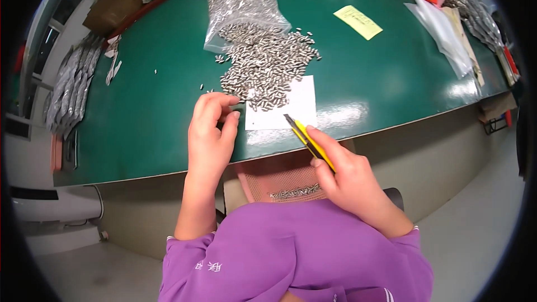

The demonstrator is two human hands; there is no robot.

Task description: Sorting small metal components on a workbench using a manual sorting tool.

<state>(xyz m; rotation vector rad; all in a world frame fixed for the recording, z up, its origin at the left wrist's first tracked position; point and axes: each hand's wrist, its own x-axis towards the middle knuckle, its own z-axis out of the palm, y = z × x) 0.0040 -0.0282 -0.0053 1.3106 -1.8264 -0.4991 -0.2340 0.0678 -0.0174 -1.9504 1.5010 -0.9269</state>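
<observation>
- Lower centre of frame: right hand (349,176) closed on a yellow utility knife (307,140), blade up-left; best kept angled away from the fingers.
- Left hand (211,131) curled, pinching something too small to tell.
- Beyond: white sheet (299,106), pile of small metal parts (263,67), clear bag (243,3).
- Green desk (156,95); grey floor (475,212).

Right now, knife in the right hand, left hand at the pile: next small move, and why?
Probably bring the left hand back toward the yellow utility knife in the right hand. The left fingers are curled at the near edge of the pile of small metal parts, as if pinching one, though I cannot see a part in them. The knife tip hangs over the white sheet, apart from that hand.
</observation>
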